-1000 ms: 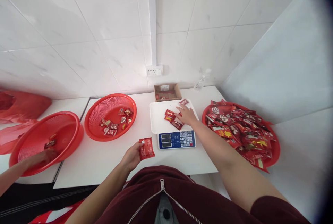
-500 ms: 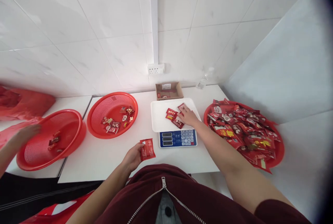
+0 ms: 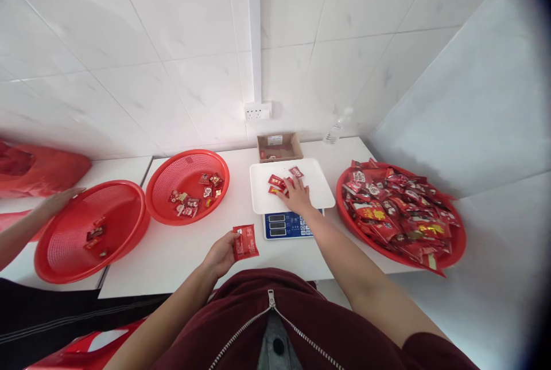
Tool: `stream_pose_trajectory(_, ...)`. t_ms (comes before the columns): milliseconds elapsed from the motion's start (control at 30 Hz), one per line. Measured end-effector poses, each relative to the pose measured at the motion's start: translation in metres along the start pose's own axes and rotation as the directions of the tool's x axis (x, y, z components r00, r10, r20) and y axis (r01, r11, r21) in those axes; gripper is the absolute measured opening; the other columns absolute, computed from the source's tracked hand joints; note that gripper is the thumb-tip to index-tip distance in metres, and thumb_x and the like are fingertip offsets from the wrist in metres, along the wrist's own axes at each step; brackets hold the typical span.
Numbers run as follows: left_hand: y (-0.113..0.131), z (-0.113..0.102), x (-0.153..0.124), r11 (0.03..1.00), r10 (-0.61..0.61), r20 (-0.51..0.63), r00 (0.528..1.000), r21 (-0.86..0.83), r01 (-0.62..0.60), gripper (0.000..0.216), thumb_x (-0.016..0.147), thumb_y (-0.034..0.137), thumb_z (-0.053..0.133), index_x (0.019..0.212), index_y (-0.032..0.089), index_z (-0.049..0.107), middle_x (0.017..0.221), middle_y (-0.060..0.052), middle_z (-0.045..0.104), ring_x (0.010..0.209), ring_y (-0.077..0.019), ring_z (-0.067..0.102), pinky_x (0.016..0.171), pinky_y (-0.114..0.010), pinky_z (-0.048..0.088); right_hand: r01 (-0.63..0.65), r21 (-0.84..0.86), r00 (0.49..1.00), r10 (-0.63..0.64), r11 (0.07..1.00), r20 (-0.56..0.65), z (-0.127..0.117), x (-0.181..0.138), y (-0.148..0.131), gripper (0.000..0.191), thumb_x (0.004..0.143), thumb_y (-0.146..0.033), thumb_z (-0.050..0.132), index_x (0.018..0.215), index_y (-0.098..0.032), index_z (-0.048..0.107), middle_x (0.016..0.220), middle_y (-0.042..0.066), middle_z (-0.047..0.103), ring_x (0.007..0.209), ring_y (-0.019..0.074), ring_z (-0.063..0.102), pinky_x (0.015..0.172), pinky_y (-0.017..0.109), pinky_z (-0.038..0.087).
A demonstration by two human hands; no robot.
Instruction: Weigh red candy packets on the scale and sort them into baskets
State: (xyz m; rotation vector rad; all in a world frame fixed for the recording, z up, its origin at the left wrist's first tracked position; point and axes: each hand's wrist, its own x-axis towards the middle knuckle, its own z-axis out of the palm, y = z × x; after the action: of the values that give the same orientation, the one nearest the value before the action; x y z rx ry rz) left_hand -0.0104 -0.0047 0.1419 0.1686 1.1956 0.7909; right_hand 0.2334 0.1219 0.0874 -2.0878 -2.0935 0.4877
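Observation:
My left hand [image 3: 221,254] is closed on the edge of a red packet [image 3: 245,242], held above the table's front edge. My right hand [image 3: 298,198] lies over the white tray [image 3: 262,201] of a digital scale [image 3: 276,225], fingers spread and touching small red packets there. Part of one packet is hidden under those fingers. To their left lie a red packet [image 3: 276,180] and a yellow-and-red one [image 3: 274,190]. Another small red packet [image 3: 296,171] rests apart near the tray's back. The forearm covers part of the scale's keypad.
A red basket [image 3: 460,244] heaped with red packets stands right. Two red baskets, one in the middle-left [image 3: 155,201] and one far left [image 3: 47,267], hold a few packets. Behind the scale are a cardboard box [image 3: 297,146] and a bottle [image 3: 333,132]. Another person's hand [image 3: 60,201] touches the far-left basket.
My right hand has moved left and toward me, off the back packet and onto the others. My left hand keeps its packet. The other person's hand has shifted to the basket's rim.

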Motion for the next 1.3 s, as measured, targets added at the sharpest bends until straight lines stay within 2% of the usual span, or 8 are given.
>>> stream_pose_trajectory(200, -0.001, 0.000, -0.004, 0.998, 0.049, 0.005, 0.999, -0.026, -0.049, 0.009, 0.081, 0.011, 0.050, 0.087, 0.013, 0.057, 0.075, -0.006, 0.068, 0.061, -0.0170, 0.065, 0.072, -0.036, 0.054, -0.009, 0.034, 0.992, 0.013, 0.999, -0.129, -0.008, -0.019, 0.018, 0.058, 0.091, -0.052, 0.027, 0.142, -0.023, 0.033, 0.153, 0.013, 0.020, 0.140, 0.0323, 0.016, 0.107, 0.056, 0.021)
stream_pose_trajectory(367, -0.004, 0.004, -0.004, 0.999, 0.012, -0.014, 1.000, 0.039, -0.012, 0.010, 0.083, 0.011, 0.047, 0.087, 0.012, 0.056, 0.075, -0.007, 0.068, 0.061, -0.0175, 0.065, 0.069, -0.037, 0.054, -0.039, 0.005, 0.999, 0.039, 0.999, -0.029, -0.014, 0.000, 0.033, 0.067, 0.089, -0.057, 0.030, 0.145, -0.020, 0.026, 0.155, 0.014, 0.016, 0.141, 0.0335, 0.010, 0.109, 0.057, 0.016)
stream_pose_trajectory(467, -0.004, 0.008, -0.006, 0.998, 0.028, -0.013, 1.000, 0.055, -0.027, 0.009, 0.083, 0.011, 0.047, 0.087, 0.013, 0.056, 0.074, -0.006, 0.068, 0.060, -0.0164, 0.064, 0.069, -0.036, 0.054, -0.021, 0.014, 0.997, 0.020, 1.000, 0.073, -0.018, 0.022, 0.024, 0.070, 0.088, -0.058, 0.028, 0.148, -0.021, 0.019, 0.156, 0.011, 0.011, 0.141, 0.0328, 0.009, 0.109, 0.057, 0.017)
stream_pose_trajectory(600, -0.003, 0.007, -0.009, 0.998, 0.054, -0.023, 0.998, 0.044, -0.053, 0.009, 0.082, 0.011, 0.049, 0.087, 0.014, 0.055, 0.073, -0.004, 0.067, 0.059, -0.0153, 0.063, 0.069, -0.035, 0.054, 0.025, 0.016, 0.991, -0.027, 1.000, 0.131, -0.023, 0.029, 0.011, 0.066, 0.089, -0.056, 0.027, 0.146, -0.022, 0.025, 0.156, 0.008, 0.014, 0.141, 0.0314, 0.011, 0.109, 0.058, 0.017)
stream_pose_trajectory(833, -0.011, -0.003, -0.006, 0.999, 0.007, -0.058, 0.998, 0.038, -0.005, 0.007, 0.083, 0.013, 0.047, 0.086, 0.013, 0.053, 0.071, -0.005, 0.066, 0.059, -0.0152, 0.063, 0.068, -0.035, 0.054, 0.134, 0.087, 0.990, -0.130, 0.987, -0.051, -0.022, -0.020, 0.028, 0.063, 0.087, -0.050, 0.044, 0.142, -0.020, 0.035, 0.151, 0.014, 0.028, 0.138, 0.0315, 0.023, 0.106, 0.051, 0.027)
stream_pose_trajectory(933, -0.012, -0.003, -0.002, 0.999, 0.001, -0.043, 0.999, 0.048, 0.001, 0.008, 0.083, 0.012, 0.047, 0.086, 0.013, 0.054, 0.072, -0.005, 0.066, 0.060, -0.0152, 0.063, 0.069, -0.035, 0.055, 0.166, 0.079, 0.986, -0.163, 0.983, -0.046, -0.018, -0.035, 0.039, 0.063, 0.082, -0.037, 0.056, 0.140, -0.020, 0.039, 0.148, 0.014, 0.033, 0.135, 0.0306, 0.030, 0.105, 0.048, 0.031)
stream_pose_trajectory(1100, -0.007, 0.005, 0.002, 0.997, 0.016, 0.011, 1.000, 0.072, -0.017, 0.009, 0.082, 0.012, 0.048, 0.088, 0.014, 0.054, 0.074, -0.004, 0.067, 0.060, -0.0152, 0.064, 0.070, -0.035, 0.054, 0.118, 0.181, 0.992, -0.107, 0.976, -0.073, -0.016, -0.027, 0.031, 0.054, 0.082, -0.019, 0.051, 0.136, -0.017, 0.045, 0.141, 0.012, 0.044, 0.128, 0.0271, 0.040, 0.106, 0.041, 0.033)
stream_pose_trajectory(1300, -0.010, 0.009, 0.002, 0.981, 0.102, 0.080, 0.991, 0.155, -0.114, 0.017, 0.078, 0.016, 0.058, 0.094, 0.015, 0.055, 0.083, -0.005, 0.069, 0.067, -0.0153, 0.065, 0.070, -0.033, 0.052, 0.131, 0.439, 0.976, -0.037, 0.889, -0.214, -0.021, -0.041, 0.015, 0.048, 0.081, -0.021, 0.053, 0.129, -0.021, 0.052, 0.140, 0.010, 0.045, 0.130, 0.0268, 0.039, 0.107, 0.044, 0.033)
